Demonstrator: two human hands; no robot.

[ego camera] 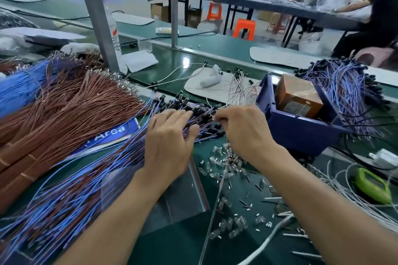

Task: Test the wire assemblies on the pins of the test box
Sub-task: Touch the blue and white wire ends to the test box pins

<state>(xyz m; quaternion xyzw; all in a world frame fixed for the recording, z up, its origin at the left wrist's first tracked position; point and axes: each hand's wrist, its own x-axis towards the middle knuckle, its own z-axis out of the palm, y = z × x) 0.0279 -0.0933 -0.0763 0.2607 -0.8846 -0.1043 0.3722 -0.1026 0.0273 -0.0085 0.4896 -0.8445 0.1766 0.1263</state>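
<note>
1. At the far left of the desk [193, 243] lie tied bundles of brown wire [53, 109], and nobody is touching them.
2. The wire assemblies [86, 178], blue and brown leads with black ends [193, 109], fan out from the lower left towards the middle. This large loose fan looks like the stock not yet tested, so I judge that most of the work remains.
3. The left hand [170, 142] rests flat on the fan, just behind the black ends. Its fingers [178, 114] are spread and nearly straight, pressing the leads down and gripping nothing.
4. The right hand [243, 129] is just beside it, at the same cluster of ends. Its fingers [221, 117] are curled together and appear to pinch one or a few ends, as if picking out the next piece, though exactly which lead they hold is too small to tell.
5. Small clear parts [226, 157] are scattered on the desk below the right hand.
6. To the right, a blue bin [290, 131] holds an orange-brown box [299, 99]. I cannot tell whether it is the test box, and no pins show. No lead reaches it, so no test is under way.
7. Beyond the bin lies another heap of leads [344, 84], perhaps those already tested.
</note>
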